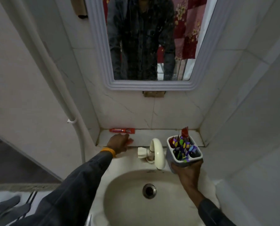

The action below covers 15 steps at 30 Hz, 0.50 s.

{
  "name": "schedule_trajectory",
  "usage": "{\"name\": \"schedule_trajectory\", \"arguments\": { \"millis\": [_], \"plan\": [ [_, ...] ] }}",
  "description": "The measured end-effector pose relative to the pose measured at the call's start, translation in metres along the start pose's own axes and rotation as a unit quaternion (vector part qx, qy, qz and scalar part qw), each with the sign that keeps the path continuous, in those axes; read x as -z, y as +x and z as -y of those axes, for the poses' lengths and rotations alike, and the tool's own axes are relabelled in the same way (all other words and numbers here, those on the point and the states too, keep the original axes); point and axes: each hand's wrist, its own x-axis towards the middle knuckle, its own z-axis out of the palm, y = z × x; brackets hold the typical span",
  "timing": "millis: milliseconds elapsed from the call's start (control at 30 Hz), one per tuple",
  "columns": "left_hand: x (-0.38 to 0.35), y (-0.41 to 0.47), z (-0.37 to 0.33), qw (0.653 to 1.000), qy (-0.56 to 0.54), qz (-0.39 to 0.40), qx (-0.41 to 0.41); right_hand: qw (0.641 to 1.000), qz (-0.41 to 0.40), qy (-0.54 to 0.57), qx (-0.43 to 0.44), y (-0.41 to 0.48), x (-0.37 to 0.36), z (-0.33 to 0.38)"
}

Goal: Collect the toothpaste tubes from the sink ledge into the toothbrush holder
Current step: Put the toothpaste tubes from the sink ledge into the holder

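A red toothpaste tube lies flat at the back left of the tiled sink ledge, against the wall. My left hand rests on the ledge just in front of it, fingers pointing right, not touching the tube; whether it holds anything I cannot tell. My right hand grips the base of a white toothbrush holder held above the basin's right rim. The holder contains several colourful toothbrushes and a red tube standing upright in its back compartment.
A cream curved tap stands between my hands at the basin's back edge. The oval basin with its drain lies below. A framed mirror hangs above, and a white pipe runs down the left wall.
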Motion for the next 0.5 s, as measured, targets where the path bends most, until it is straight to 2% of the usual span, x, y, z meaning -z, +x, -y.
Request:
{"name": "schedule_trajectory", "arguments": {
  "millis": [100,233,367,500],
  "plan": [
    [0.049,0.005,-0.011,0.982,-0.167,-0.084,0.021,1.0,-0.009,-0.019,-0.009,-0.001,0.002,-0.003],
    [0.109,0.01,-0.066,0.944,-0.294,-0.131,-0.072,0.999,-0.025,-0.022,-0.004,-0.004,0.001,0.003],
    [0.136,0.011,-0.141,0.919,-0.32,-0.148,-0.175,1.0,-0.029,-0.012,-0.004,-0.004,0.0,-0.004],
    [0.126,0.013,-0.198,0.924,-0.29,-0.106,-0.227,1.0,-0.012,0.028,0.002,-0.004,-0.002,-0.002]
  ]
}}
